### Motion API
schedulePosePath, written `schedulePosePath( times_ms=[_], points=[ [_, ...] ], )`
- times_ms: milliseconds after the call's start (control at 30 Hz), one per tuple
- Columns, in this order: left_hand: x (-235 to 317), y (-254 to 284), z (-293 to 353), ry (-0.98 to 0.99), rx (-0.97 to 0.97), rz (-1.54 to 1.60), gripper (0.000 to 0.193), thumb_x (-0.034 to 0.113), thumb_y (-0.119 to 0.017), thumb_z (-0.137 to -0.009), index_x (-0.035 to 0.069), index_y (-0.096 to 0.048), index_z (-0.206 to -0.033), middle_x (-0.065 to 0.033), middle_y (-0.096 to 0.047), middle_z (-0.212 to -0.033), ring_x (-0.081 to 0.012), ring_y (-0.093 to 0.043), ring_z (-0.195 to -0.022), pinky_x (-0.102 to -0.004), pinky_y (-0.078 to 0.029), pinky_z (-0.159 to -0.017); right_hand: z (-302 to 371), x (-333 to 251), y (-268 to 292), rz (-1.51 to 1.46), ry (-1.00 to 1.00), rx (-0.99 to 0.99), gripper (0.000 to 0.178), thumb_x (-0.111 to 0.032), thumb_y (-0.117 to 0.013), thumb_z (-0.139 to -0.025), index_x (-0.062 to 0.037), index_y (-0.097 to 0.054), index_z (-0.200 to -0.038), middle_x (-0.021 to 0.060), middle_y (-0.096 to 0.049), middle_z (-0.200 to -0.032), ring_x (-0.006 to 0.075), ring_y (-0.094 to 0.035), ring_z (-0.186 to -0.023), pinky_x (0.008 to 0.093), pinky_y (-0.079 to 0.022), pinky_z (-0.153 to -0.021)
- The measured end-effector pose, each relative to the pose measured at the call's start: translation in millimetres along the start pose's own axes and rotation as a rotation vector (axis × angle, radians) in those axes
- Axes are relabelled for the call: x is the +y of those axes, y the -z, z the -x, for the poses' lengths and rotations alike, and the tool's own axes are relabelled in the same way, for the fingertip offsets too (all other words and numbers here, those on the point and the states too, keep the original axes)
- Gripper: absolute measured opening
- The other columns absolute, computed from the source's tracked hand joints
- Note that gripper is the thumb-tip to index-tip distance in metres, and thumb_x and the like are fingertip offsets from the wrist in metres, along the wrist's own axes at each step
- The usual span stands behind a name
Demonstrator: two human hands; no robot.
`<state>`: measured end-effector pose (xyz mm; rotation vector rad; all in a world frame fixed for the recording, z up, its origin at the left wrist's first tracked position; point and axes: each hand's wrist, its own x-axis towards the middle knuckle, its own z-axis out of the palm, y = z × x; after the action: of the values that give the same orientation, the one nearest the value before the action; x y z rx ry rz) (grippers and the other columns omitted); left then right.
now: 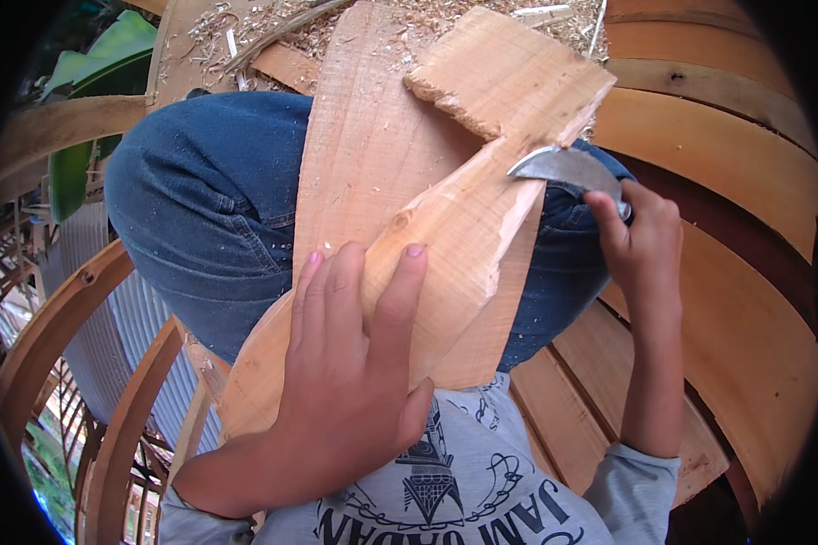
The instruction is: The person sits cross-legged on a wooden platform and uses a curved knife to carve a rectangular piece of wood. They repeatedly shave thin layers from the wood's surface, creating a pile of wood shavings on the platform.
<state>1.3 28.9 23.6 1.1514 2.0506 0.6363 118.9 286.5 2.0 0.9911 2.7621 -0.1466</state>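
A carved wooden piece (pixel 454 241) lies slanting across my lap, with a squared block at its far end, a narrow neck and a wider body toward me. Beneath it a flat wooden board (pixel 350 136) rests over my legs. My left hand (pixel 350 363) lies on the near, wider part of the piece, fingers stretched out and apart. In my right hand (pixel 647 232) is a curved knife (pixel 563 165). Its metal blade touches the right edge of the neck, where pale, freshly cut wood shows. Most of the knife's handle is hidden by my fingers.
Wood shavings (pixel 282 23) and scraps are scattered at the far side. Curved orange-brown planks (pixel 709 127) stand at the right, and bent wooden slats (pixel 59 304) at the left. A grey corrugated sheet (pixel 123 291) and a green leaf (pixel 109 54) lie beyond the slats.
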Motion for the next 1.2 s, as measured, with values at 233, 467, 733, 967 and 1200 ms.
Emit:
schedulePosePath(
  times_ms=[233,467,733,967,1200],
  points=[
    [2.6,1.8,11.2,-0.032,-0.016,0.118,0.089,0.012,-0.072,-0.061,0.002,-0.032,-0.140,-0.0340,-0.038,-0.121,-0.0483,-0.043,-0.115,-0.0605,-0.030,-0.104,-47.7,79.8,10.9,-0.040,-0.479,0.013,0.069,-0.056,-0.051,-0.091,0.0062,-0.047,-0.063,0.0167,-0.042,-0.053,0.0203,-0.041,-0.051,0.0393,-0.038,-0.052],
    [-2.0,-0.6,-0.1,-0.007,0.008,0.076,0.091,0.014,-0.074,-0.061,0.002,-0.031,-0.140,-0.0339,-0.037,-0.121,-0.0487,-0.043,-0.115,-0.0614,-0.030,-0.104,52.0,-35.8,13.4,-0.300,-0.055,-0.145,0.052,-0.044,-0.067,-0.083,0.0016,-0.054,-0.062,0.0182,-0.046,-0.050,0.0346,-0.049,-0.043,0.0392,-0.038,-0.043],
    [0.7,-2.6,-1.9,-0.014,-0.021,-0.010,0.091,0.011,-0.074,-0.060,-0.002,-0.030,-0.139,-0.0354,-0.035,-0.122,-0.0516,-0.041,-0.113,-0.0615,-0.028,-0.104,28.3,-13.0,-11.2,-0.126,-0.057,-0.066,0.065,-0.061,-0.061,-0.080,0.0005,-0.055,-0.060,0.0192,-0.050,-0.050,0.0397,-0.055,-0.051,0.0425,-0.043,-0.047],
    [0.6,-0.3,-2.7,-0.030,0.001,0.002,0.091,0.011,-0.072,-0.062,0.000,-0.028,-0.140,-0.0352,-0.035,-0.122,-0.0515,-0.040,-0.114,-0.0611,-0.027,-0.105,9.2,1.0,-3.9,-0.049,-0.098,0.069,0.065,-0.060,-0.058,-0.084,0.0028,-0.059,-0.067,0.0215,-0.051,-0.052,0.0399,-0.055,-0.053,0.0433,-0.043,-0.049],
    [-0.9,-0.9,1.3,-0.003,0.002,0.042,0.091,0.011,-0.072,-0.062,0.002,-0.027,-0.140,-0.0342,-0.035,-0.122,-0.0508,-0.040,-0.115,-0.0618,-0.027,-0.105,43.2,-21.4,14.0,-0.367,-0.175,-0.104,0.059,-0.049,-0.062,-0.086,0.0044,-0.056,-0.063,0.0223,-0.045,-0.050,0.0391,-0.050,-0.047,0.0405,-0.039,-0.045]
  ],
)
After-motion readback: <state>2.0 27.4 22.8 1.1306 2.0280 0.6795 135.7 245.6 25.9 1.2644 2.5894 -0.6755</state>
